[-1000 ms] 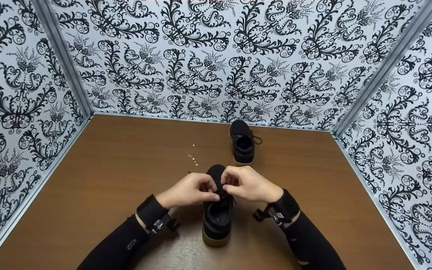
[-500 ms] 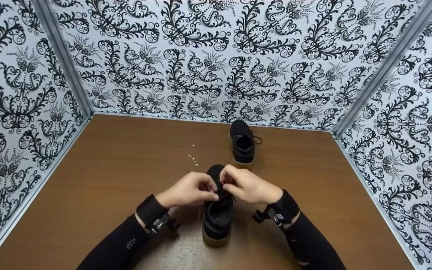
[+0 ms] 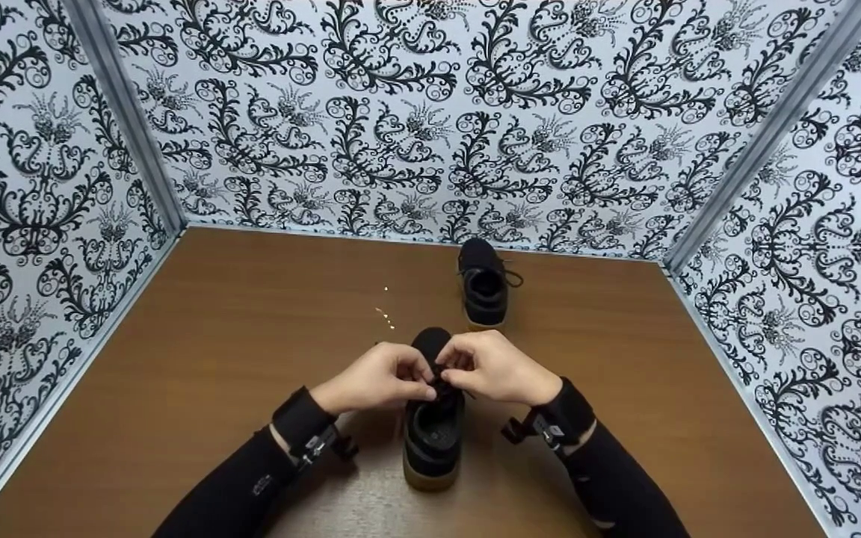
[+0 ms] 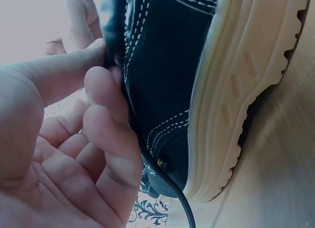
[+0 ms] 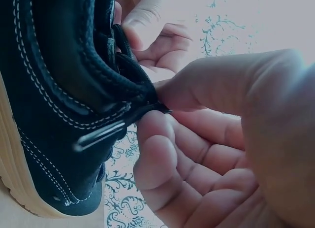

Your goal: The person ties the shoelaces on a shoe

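A black shoe (image 3: pixel 430 456) with a tan sole and white stitching stands mid-table, its toe pointing away from me. Over its lacing area my two hands come close together. My left hand (image 3: pixel 378 379) pinches the black shoelace at the shoe's opening, and a length of shoelace (image 4: pixel 172 183) trails out below those fingers. From the other side, my right hand (image 3: pixel 501 370) pinches the shoelace (image 5: pixel 140 112) between thumb and index finger. A shiny lace tip (image 5: pixel 101 134) lies along the shoe's side. The fingers cover most of the lacing in the head view.
A matching black shoe (image 3: pixel 485 314) stands farther back to the right, a lace loop (image 3: pixel 514 279) at its side. Small bright flecks (image 3: pixel 386 320) show on the brown table (image 3: pixel 251 314). Black-and-white patterned walls (image 3: pixel 400 149) enclose its back and sides.
My right hand's fingertips have shifted slightly left and inward over the laces. The left hand and both shoes have stayed in place.
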A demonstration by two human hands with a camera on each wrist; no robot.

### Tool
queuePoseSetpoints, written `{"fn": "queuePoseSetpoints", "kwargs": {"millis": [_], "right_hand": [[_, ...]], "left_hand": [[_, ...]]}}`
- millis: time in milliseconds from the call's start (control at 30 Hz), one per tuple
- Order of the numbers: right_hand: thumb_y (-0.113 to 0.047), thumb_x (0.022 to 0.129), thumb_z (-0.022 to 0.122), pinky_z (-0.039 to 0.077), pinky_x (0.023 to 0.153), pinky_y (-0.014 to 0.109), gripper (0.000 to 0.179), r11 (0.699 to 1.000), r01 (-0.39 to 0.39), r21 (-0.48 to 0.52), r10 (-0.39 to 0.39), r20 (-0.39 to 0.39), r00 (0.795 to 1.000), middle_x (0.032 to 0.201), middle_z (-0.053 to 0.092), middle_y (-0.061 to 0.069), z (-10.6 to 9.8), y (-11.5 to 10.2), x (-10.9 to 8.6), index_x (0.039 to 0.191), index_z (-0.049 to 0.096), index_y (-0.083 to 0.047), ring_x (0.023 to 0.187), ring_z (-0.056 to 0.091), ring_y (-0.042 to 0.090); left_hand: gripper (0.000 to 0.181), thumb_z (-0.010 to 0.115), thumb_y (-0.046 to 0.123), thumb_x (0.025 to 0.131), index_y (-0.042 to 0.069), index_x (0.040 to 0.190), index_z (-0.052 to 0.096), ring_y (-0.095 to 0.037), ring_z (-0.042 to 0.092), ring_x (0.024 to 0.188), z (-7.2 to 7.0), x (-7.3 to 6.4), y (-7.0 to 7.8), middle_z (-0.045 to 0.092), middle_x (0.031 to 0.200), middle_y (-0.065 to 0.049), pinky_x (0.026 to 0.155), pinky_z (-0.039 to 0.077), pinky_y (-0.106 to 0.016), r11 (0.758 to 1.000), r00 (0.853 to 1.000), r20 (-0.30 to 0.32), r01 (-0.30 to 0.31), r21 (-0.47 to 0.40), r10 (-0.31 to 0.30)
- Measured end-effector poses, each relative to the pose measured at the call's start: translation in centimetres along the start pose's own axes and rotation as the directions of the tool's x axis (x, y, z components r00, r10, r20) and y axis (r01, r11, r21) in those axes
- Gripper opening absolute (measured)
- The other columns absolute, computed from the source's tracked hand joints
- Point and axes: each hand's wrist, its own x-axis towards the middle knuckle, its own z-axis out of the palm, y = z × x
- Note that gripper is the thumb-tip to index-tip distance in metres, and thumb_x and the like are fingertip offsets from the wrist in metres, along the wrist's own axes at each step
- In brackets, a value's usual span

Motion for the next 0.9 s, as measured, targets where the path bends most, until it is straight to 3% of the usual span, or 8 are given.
{"fn": "queuePoseSetpoints", "kwargs": {"millis": [367, 633, 900], "right_hand": [[-0.004, 0.097, 0.081, 0.054, 0.064, 0.024, 0.013, 0.998, -0.003, -0.061, 0.003, 0.002, 1.0, 0.09, 0.075, -0.007, -0.05, -0.08, -0.13, 0.107, 0.083, -0.01, 0.072, 0.062, 0.003], [-0.002, 0.092, 0.08, 0.059, 0.074, 0.028, 0.012, 0.993, 0.056, -0.099, -0.059, -0.026, 0.998, 0.094, 0.076, -0.005, -0.22, -0.16, -0.35, 0.1, 0.084, -0.01, 0.084, 0.069, 0.01], [-0.002, 0.093, 0.08, 0.059, 0.074, 0.026, 0.014, 0.99, 0.054, -0.127, -0.049, 0.039, 0.998, 0.094, 0.076, -0.003, -0.54, -0.7, -0.56, 0.103, 0.086, -0.01, 0.083, 0.067, 0.008]], "left_hand": [[0.015, 0.091, 0.02, 0.096, 0.009, 0.1, 0.082, -0.007, 0.07, 0.081, 0.04, 0.0, 0.1, 0.078, 0.091, 0.004, 0.073, 0.055, -0.021, 1.0, 1.0, -0.003, 0.004, 0.02, -0.004], [0.015, 0.091, 0.021, 0.096, 0.009, 0.1, 0.082, -0.008, 0.07, 0.083, 0.04, 0.02, 0.0, 0.078, 0.092, 0.004, 0.075, 0.055, -0.022, 1.0, 1.0, -0.007, 0.002, 0.024, -0.002], [0.014, 0.09, 0.019, 0.097, 0.008, 0.101, 0.082, -0.007, 0.069, 0.081, -0.05, -0.01, 0.24, 0.078, 0.09, 0.004, 0.073, 0.053, -0.021, 1.0, 1.0, -0.007, 0.028, 0.002, -0.028]]}}
